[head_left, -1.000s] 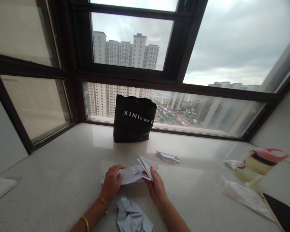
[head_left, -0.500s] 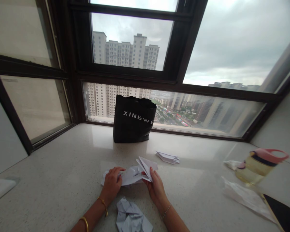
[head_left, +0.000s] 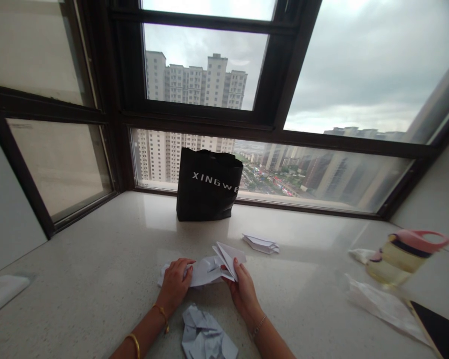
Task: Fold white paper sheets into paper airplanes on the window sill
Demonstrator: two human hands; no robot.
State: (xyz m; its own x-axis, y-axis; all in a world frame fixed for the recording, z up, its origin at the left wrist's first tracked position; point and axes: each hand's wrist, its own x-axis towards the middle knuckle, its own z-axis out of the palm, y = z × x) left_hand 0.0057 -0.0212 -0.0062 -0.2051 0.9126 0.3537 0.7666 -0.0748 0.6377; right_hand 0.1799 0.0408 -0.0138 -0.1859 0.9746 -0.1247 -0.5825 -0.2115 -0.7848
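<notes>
Head view: half-folded paper (head_left: 205, 271) pinched at both ends, left hand (head_left: 175, 285) grip on flat end, right hand (head_left: 243, 291) grip on raised flap; several creases done, shape likely unfinished.

Hidden under the left hand (head_left: 174, 286): one end of the folded paper (head_left: 209, 269). Cropped at the bottom edge, between both wrists: crumpled paper (head_left: 205, 336). Far right of the right hand (head_left: 243, 294): blurred bottle (head_left: 400, 257), cropped black slab (head_left: 439, 334).

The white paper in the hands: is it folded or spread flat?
Folded. The white paper shows creases and raised flaps near the right hand; the left hand holds its other end.
</notes>
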